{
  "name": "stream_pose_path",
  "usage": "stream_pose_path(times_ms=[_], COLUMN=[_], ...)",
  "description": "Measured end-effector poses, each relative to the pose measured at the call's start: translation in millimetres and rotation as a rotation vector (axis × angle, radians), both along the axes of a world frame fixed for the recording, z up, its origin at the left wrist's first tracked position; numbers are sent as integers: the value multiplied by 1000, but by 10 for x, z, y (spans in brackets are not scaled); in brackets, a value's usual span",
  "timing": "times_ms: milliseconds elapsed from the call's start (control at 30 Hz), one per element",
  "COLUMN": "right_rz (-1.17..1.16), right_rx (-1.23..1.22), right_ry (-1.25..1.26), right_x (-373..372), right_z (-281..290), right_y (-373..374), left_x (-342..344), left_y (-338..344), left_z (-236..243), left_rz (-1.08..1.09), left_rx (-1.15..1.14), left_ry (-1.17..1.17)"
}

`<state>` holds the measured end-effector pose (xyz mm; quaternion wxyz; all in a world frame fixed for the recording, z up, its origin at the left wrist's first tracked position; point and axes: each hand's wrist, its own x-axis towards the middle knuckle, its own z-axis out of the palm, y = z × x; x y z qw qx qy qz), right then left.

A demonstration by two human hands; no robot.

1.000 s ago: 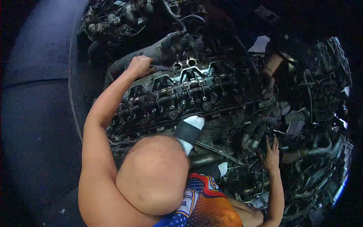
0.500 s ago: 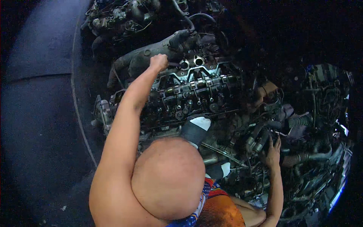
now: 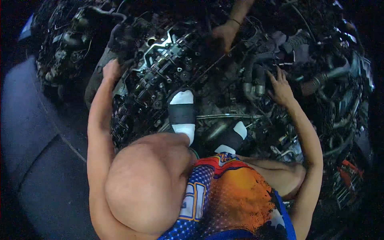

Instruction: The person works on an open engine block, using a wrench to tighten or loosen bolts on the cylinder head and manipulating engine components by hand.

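Observation:
My left hand [image 3: 111, 70] is closed in a fist at the left side of an engine with its valve gear exposed [image 3: 162, 60], against a large dark pipe [image 3: 96, 80]. Whatever its fingers hold is hidden. On the right, my right hand [image 3: 281, 87] has its fingers stretched apart over dark engine parts, beside a metal cylinder [image 3: 259, 82]. It grips nothing that I can see. From the top edge another person's hand [image 3: 225, 36] reaches down over the engine's right end; its fingertips are in shadow.
My feet, in white socks and dark slides [image 3: 182, 114], stand among the engine parts. A long metal tube [image 3: 224, 116] lies across in front of them. More engines and parts pile up at the far left and right. Red metal pieces [image 3: 349, 174] lie at the right.
My view has turned and tilted, so the engine appears farther left and higher. The other person's hand shows more plainly, reaching in. My left hand remains a fist; my right hand's fingers remain spread.

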<state>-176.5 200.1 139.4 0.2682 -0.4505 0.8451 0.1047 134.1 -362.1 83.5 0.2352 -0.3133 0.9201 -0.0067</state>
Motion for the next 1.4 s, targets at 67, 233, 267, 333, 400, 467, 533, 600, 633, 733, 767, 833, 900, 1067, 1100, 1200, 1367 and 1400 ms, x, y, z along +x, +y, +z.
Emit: stream_pose_path(times_ms=[67, 233, 267, 333, 400, 467, 533, 600, 633, 733, 767, 833, 900, 1067, 1100, 1200, 1367, 1400], right_rz=[-6, -5, 3, -4, 66, 37, 11, 4, 33, 188, 186, 78, 56, -90, 10, -28, -37, -49], right_rx=[-73, -75, -102, -106, -239, -228, -170, -178, -173, -325, -325, -272, -246, 0, -100, -85, -95, -103], right_ry=[26, 24, 39, -19, -16, 18, 1, -9, 32, -24, -8, -14, -37, -112, -94, -80, -79, -72], right_x=[17, -44, -74, -2, -80, -143, -184, -218, -156, -170, -209, -395, -304, -222, -224, -227, -132, -89], right_z=[54, -111, -139, 2, -228, -337, -279, -423, -511, -646, -681, -676, -593, -50, 62, 151, 25, 4], right_y=[-74, 49, -61, -261, -107, 120, 151, 261, 274, 244, 288, 520, 446, -149, -209, -120, 95, 77], left_x=[208, 189, 308, 532, 509, 470, 615, 1014, 1360, 2139, 2236, 2196, 2111, 1577, 1534, 1333, 873, 878], left_y=[-257, -318, -360, -356, -86, 179, 458, 781, 946, 1396, 1530, 1712, 1863, 1953, 1940, 1798, 1765, 1754], left_z=[-6, 201, 208, 297, 481, 667, 879, 1106, 1120, 1233, 1197, 980, 932, 1011, 1003, 756, 589, 536], left_rz=[-28, -5, -19, -22, 3, -33, 11, 37, 68, 289, 335, 374, 401, 242, 247, 241, 224, 159], left_rx=[-48, -126, -159, -170, -195, -161, -60, -28, -123, 26, 35, 73, 217, 380, 323, 292, 362, 361], left_ry=[97, 129, 129, 146, 249, 450, 469, 497, 484, 498, 524, 534, 502, 540, 517, 642, 652, 641])
